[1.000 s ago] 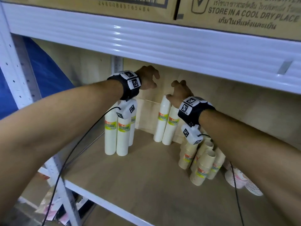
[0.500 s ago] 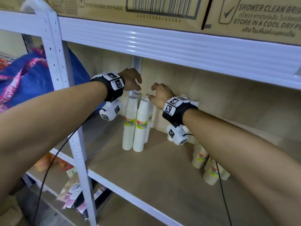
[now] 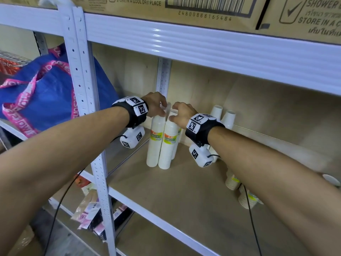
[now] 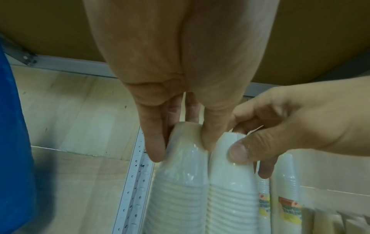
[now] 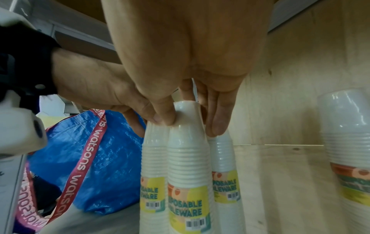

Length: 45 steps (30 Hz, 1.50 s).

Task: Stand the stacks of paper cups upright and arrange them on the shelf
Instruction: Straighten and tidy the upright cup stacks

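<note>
Three wrapped stacks of white cups stand upright together in the shelf's back left corner. My left hand [image 3: 160,109] [image 4: 180,147] pinches the top of the left white stack [image 3: 154,145] [image 4: 180,190] [image 5: 153,158]. My right hand [image 3: 174,114] [image 5: 190,125] [image 4: 250,152] pinches the top of the middle white stack [image 3: 168,146] [image 4: 232,190] [image 5: 187,158]. The third white stack [image 3: 178,133] [image 5: 223,158] stands just behind them. Two more white stacks [image 3: 223,115] [image 5: 346,126] lean on the back wall to the right.
Brown cup stacks [image 3: 239,189] lie on the shelf board [image 3: 175,196] under my right forearm. A white upright post [image 3: 88,126] and a blue bag [image 3: 42,93] [image 5: 104,158] are at the left. Cardboard boxes [image 3: 203,8] sit on the shelf above.
Both hands came down from mid-air and moved left onto the tops of the corner stacks, which they now pinch. The view has swung left.
</note>
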{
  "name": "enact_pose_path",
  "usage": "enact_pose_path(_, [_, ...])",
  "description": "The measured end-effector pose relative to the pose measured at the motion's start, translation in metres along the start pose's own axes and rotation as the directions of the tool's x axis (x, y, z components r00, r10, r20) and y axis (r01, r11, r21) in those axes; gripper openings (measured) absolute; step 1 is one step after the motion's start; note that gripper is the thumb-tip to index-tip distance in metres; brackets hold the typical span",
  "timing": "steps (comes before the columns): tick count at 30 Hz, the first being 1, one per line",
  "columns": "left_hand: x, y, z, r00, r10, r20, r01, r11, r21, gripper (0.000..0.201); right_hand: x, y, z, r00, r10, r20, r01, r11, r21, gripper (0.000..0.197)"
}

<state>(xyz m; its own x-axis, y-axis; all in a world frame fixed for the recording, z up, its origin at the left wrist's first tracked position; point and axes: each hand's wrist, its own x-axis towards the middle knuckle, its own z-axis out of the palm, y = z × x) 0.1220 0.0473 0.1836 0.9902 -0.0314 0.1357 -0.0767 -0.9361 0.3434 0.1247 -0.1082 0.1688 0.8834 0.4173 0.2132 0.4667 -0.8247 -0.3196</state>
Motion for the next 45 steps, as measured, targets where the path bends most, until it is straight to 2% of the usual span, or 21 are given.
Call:
enact_pose_path(4, [0.001,-0.001,-0.001,1.000,0.015,-0.014,-0.014,0.999,0.030,0.032,0.000,0.001,-0.002,1.000,0.004,-0.010,-0.004,1.000,0.013,0.041])
enact_pose_path(10, [0.004,0.006,-0.004,0.999,0.034,0.032,-0.034,0.999,-0.010,0.035,-0.002,0.005,-0.009,1.000,0.018,0.012,-0.019,1.000,0.008,0.040])
enact_pose_path(17, [0.009,0.037,-0.006,0.994,0.077,0.082,-0.072,0.996,-0.056,0.026,-0.011,0.027,-0.030,0.998,0.061,-0.004,-0.061,0.998,0.011,0.044])
enact_pose_path(22, [0.019,0.065,0.002,0.987,0.138,0.086,-0.130,0.987,-0.091,0.031,-0.022,0.050,-0.046,0.991,0.125,-0.040,-0.126,0.992,-0.020,0.045])
enact_pose_path(35, [0.044,0.118,0.034,0.951,0.308,0.010,-0.306,0.947,-0.103,0.035,-0.041,0.108,-0.066,0.952,0.282,-0.116,-0.282,0.959,0.016,0.042])
enact_pose_path(45, [0.062,0.137,0.054,0.947,0.319,-0.032,-0.320,0.934,-0.162,0.040,-0.039,0.141,-0.065,0.940,0.308,-0.145,-0.313,0.950,-0.008,0.043])
